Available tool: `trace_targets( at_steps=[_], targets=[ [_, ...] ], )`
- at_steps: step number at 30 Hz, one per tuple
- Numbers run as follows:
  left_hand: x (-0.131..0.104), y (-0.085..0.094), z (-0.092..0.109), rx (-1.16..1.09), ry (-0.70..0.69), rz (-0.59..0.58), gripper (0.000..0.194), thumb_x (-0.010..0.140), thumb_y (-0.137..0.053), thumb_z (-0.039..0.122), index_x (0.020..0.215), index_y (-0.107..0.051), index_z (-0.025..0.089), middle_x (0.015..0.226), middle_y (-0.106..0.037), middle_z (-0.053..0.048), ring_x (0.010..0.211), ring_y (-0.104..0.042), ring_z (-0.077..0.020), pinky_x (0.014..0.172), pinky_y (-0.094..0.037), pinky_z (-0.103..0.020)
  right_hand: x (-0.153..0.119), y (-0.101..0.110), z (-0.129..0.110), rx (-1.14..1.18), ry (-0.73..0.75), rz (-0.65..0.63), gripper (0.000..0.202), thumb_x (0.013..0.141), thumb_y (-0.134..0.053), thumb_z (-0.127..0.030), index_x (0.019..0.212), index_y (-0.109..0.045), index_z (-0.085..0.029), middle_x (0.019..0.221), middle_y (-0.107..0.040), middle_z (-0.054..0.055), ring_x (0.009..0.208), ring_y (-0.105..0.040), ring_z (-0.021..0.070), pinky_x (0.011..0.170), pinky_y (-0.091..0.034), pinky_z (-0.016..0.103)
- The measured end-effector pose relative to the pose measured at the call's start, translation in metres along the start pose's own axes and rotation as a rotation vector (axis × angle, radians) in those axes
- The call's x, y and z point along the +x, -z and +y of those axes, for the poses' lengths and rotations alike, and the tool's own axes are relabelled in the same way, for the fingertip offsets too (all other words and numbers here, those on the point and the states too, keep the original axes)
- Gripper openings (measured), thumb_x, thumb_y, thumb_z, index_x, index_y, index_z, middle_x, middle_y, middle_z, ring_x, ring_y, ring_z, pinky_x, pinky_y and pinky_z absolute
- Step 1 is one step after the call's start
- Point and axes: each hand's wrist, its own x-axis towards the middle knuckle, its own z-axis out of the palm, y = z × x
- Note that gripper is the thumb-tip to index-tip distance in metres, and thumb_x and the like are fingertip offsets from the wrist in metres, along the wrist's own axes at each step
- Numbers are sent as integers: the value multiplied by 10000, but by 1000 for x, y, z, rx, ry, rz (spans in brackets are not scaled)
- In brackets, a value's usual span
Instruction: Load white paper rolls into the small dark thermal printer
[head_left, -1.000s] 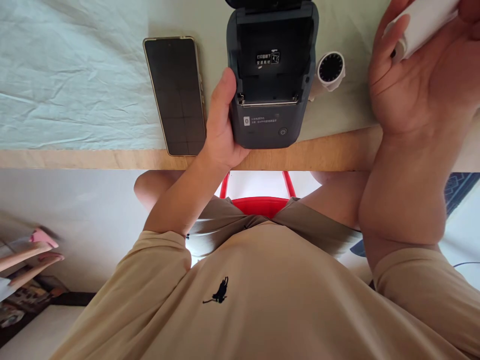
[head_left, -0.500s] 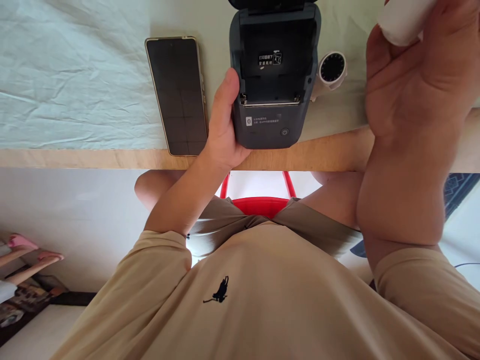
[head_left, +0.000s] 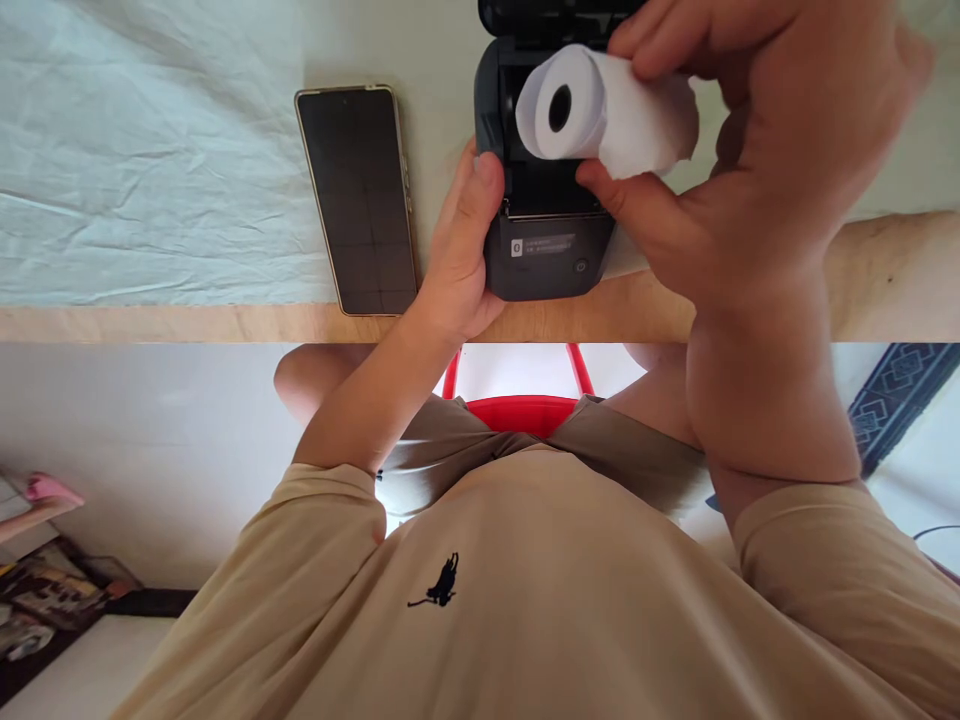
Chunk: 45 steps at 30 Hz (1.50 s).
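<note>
Currently the right hand (head_left: 757, 150) pinches the paper roll (head_left: 600, 110) above the open label printer (head_left: 544, 240), which the left hand (head_left: 461, 250) grips; a skewed roll risks jamming.

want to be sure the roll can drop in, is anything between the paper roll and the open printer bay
Nothing visible does. The right hand holds the paper roll just over the printer, whose lid is open; the left hand grips the printer's side, outside the bay.
</note>
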Motion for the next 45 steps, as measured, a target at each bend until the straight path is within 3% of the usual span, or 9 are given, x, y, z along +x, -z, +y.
trace_targets(
  at_steps=[3,11,17,23,28,32,36,39,45],
  targets=[
    [1,-1,-1,-4,-1,-15,455,708,-451,612,1081,-546,370,773,-700,3,1050,-609,-222,788,-515,-351,-1,-1,2,-231,150,19,239,756,-465,-278,967,-504,-172,945,-529,-48,1010,-541,36,814,-398,138],
    [-2,-11,2,9,-98,34,353,716,-541,541,1004,-522,338,1015,-640,38,929,-649,-187,700,-526,-299,-4,-5,0,-356,104,-17,161,792,-383,-214,897,-480,-140,958,-534,-16,987,-555,57,829,-423,173],
    [-4,-11,7,59,-61,29,369,706,-543,546,1011,-518,339,1012,-650,29,915,-641,-183,665,-516,-276,-4,-10,6,-329,135,-61,143,720,-470,-150,852,-522,-168,1015,-567,-64,1022,-557,48,860,-469,208],
    [-4,-14,9,12,21,61,386,722,-497,553,1004,-548,295,905,-671,-4,1080,-594,-210,812,-509,-321,-6,-11,6,-328,189,8,116,714,-486,-161,804,-559,-163,960,-569,-26,921,-538,66,786,-457,231],
    [-9,-13,11,-49,-43,97,381,654,-590,540,943,-545,295,893,-667,-6,1162,-547,-242,886,-480,-335,-9,-16,7,-278,305,18,104,705,-521,-187,804,-549,-194,936,-556,-42,1022,-514,78,923,-470,255],
    [-12,-13,13,-45,-53,89,357,657,-649,400,972,-523,286,911,-654,4,1115,-574,-220,870,-489,-324,-12,-20,13,-184,407,2,264,673,-593,-340,905,-585,-214,965,-550,-25,1132,-465,125,1026,-436,291],
    [-14,-14,14,-15,-33,85,451,611,-695,314,1020,-507,313,930,-656,10,1015,-618,-225,783,-507,-319,-14,-21,11,-100,248,94,246,751,-494,-358,907,-585,-190,999,-512,7,1078,-471,73,1023,-434,271],
    [-13,-11,12,-10,-38,79,464,626,-682,328,1050,-494,329,911,-650,29,1019,-614,-228,804,-498,-342,-15,-19,5,-138,110,61,401,711,-540,-383,1036,-524,-149,1074,-452,61,1063,-455,65,948,-458,232],
    [-1,4,4,-12,-70,-3,577,527,-723,432,1064,-524,367,939,-689,23,1102,-536,-287,815,-482,-372,-13,-13,-1,-194,160,-78,532,671,-560,-447,1126,-464,-188,1140,-404,51,1122,-429,84,976,-433,254]
  ],
)
